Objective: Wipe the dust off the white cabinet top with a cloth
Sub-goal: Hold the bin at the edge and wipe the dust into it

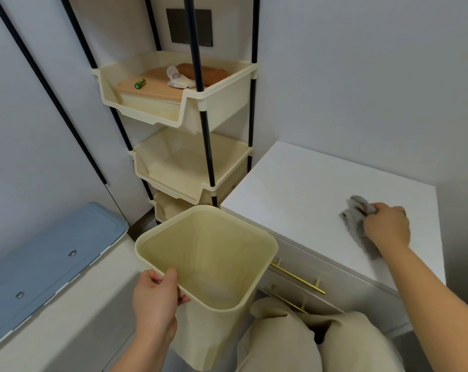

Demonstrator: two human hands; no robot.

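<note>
The white cabinet top (302,189) lies at the right, against the wall corner. My right hand (387,226) rests on its right part, shut on a crumpled grey cloth (354,216) that is pressed to the surface. The cloth sticks out to the left of and under my fingers. My left hand (155,299) grips the near rim of an empty cream plastic bin (208,259), which I hold beside the cabinet's left front corner, below the level of the top.
A cream tiered shelf rack (190,108) on black poles stands behind the bin; its top tray holds small items. Gold handles (297,277) run along the cabinet drawers. A blue-lidded box (47,261) sits at the left. My knees (308,342) are below.
</note>
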